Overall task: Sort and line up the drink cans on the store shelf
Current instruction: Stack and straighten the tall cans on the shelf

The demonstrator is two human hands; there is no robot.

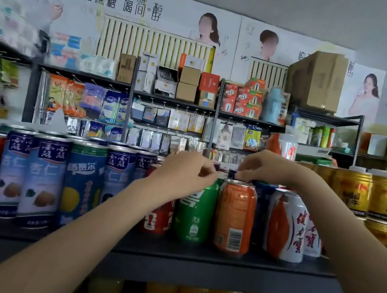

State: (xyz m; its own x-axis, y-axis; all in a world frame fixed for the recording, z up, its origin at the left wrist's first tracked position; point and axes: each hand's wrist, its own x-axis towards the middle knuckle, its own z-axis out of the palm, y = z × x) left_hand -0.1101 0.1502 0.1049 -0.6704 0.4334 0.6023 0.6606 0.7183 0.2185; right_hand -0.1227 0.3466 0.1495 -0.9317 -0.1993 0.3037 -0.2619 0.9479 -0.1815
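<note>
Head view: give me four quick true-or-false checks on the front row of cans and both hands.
1. The orange can stands upright at the shelf front. True.
2. The green can stands right of the orange can. False: it stands left of it.
3. The left hand is lifting a can clear of the shelf. False: no can is raised.
4. The right hand reaches over the can tops behind the orange can. True.

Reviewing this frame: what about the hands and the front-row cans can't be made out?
Head view only:
- Left hand: curled fingers hide any grip.
- Right hand: fingertips hide whatever they touch behind the orange can.
- Red can: mostly behind the left forearm.
- Far-left goods: blurred.
</note>
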